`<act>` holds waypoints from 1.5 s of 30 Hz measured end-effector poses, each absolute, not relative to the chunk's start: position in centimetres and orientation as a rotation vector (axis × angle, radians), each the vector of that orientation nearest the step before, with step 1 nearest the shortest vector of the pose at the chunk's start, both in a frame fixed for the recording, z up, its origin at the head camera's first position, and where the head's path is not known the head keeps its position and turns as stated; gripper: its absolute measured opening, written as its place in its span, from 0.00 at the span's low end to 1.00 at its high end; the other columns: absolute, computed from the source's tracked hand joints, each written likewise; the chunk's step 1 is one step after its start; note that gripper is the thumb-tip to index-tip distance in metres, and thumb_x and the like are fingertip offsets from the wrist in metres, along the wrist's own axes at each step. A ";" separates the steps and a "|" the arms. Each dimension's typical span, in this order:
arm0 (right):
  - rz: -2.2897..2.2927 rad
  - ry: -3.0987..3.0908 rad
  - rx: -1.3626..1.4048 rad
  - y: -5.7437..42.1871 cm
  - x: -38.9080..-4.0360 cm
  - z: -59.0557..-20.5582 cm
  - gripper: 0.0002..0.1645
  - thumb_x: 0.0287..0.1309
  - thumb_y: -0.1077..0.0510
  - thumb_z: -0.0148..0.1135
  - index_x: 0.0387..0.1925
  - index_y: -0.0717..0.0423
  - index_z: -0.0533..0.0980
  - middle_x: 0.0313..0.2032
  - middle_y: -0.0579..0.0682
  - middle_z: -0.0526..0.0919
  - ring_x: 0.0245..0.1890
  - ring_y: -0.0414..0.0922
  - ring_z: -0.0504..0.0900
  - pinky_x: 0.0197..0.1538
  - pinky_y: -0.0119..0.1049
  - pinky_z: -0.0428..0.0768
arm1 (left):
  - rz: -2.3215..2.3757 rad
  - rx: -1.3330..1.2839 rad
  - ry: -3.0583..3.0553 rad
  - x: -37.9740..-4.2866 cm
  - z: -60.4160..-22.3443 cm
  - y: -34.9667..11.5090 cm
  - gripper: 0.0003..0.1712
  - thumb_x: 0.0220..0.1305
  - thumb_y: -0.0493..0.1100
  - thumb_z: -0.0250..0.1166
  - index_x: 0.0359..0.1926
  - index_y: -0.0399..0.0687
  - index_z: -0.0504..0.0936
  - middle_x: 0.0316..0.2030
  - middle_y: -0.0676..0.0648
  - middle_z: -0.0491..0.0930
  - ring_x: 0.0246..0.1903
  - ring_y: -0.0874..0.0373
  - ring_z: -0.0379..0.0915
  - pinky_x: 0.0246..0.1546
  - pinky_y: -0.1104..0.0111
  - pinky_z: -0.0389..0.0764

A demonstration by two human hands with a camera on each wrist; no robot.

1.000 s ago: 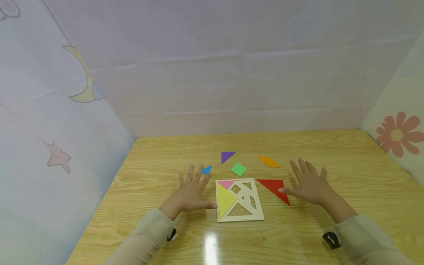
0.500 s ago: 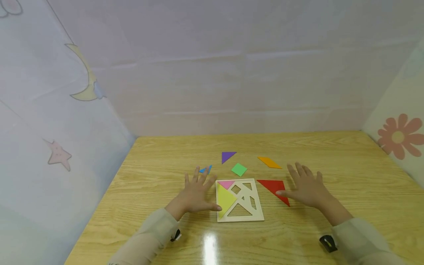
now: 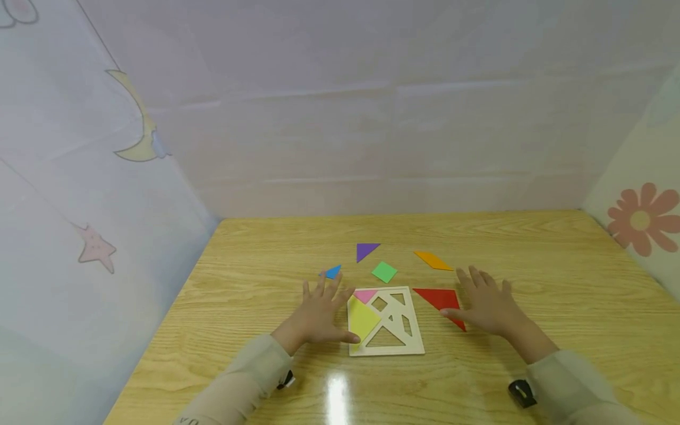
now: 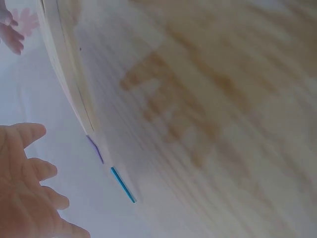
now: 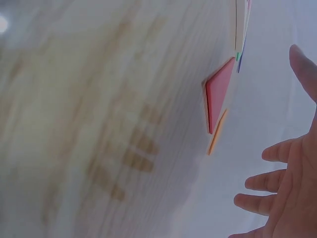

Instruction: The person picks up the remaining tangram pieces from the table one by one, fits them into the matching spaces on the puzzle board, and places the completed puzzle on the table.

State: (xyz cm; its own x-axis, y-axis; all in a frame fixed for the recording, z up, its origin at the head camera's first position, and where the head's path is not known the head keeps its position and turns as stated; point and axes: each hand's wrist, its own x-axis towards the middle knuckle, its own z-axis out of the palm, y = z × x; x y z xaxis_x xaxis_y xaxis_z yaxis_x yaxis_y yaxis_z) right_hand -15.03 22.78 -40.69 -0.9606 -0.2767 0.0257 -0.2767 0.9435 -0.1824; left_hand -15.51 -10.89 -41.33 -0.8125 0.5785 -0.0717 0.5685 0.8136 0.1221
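Note:
My left hand, fingers spread, hovers over the left side of a pale wooden tangram tray. A yellow triangle and a pink triangle sit in the tray, the yellow one partly covered by my thumb. Beyond my left fingertips lies a blue piece. My right hand is also spread and holds nothing; its thumb overlaps the red triangle to the right of the tray. In the left wrist view the left hand is raised above the tabletop, as is the right hand in the right wrist view.
Behind the tray lie a green square, a purple triangle and an orange parallelogram. The tray has several cut-outs. A printed cloth stands along the back and sides of the wooden table.
Both hands have drifted slightly inward, the left to the right over the tray's edge and the right to the left over the red triangle. The pieces stay in place.

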 end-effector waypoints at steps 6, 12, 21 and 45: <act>-0.279 3.096 -0.459 22.4 -15.0 -40.9 0.60 0.39 0.24 0.47 0.59 0.69 0.54 0.57 0.73 0.54 0.53 0.68 0.55 0.44 0.72 0.46 | 0.109 0.948 2.882 -15.4 -41.7 -10.6 0.57 0.37 0.80 0.44 0.65 0.54 0.50 0.65 0.40 0.36 0.61 0.37 0.27 0.50 0.36 0.38; -0.285 3.091 -0.460 22.3 -15.1 -41.1 0.60 0.39 0.24 0.47 0.58 0.69 0.55 0.57 0.72 0.55 0.53 0.68 0.55 0.44 0.72 0.46 | 0.107 0.949 2.861 -15.4 -41.6 -10.2 0.56 0.37 0.80 0.45 0.65 0.55 0.50 0.65 0.40 0.36 0.61 0.37 0.26 0.50 0.36 0.36; -0.264 3.080 -0.475 22.2 -15.2 -41.4 0.59 0.39 0.24 0.46 0.58 0.69 0.57 0.56 0.72 0.56 0.53 0.67 0.56 0.44 0.72 0.47 | 0.081 0.965 2.850 -15.3 -41.7 -9.8 0.56 0.36 0.79 0.47 0.65 0.56 0.52 0.65 0.40 0.37 0.61 0.36 0.27 0.50 0.36 0.38; -0.197 3.029 -0.477 21.6 -15.4 -41.9 0.56 0.37 0.24 0.49 0.54 0.67 0.63 0.51 0.67 0.65 0.49 0.65 0.63 0.42 0.64 0.60 | 0.095 0.935 2.728 -15.4 -42.3 -9.2 0.56 0.37 0.79 0.48 0.66 0.59 0.47 0.65 0.42 0.34 0.61 0.40 0.26 0.56 0.44 0.40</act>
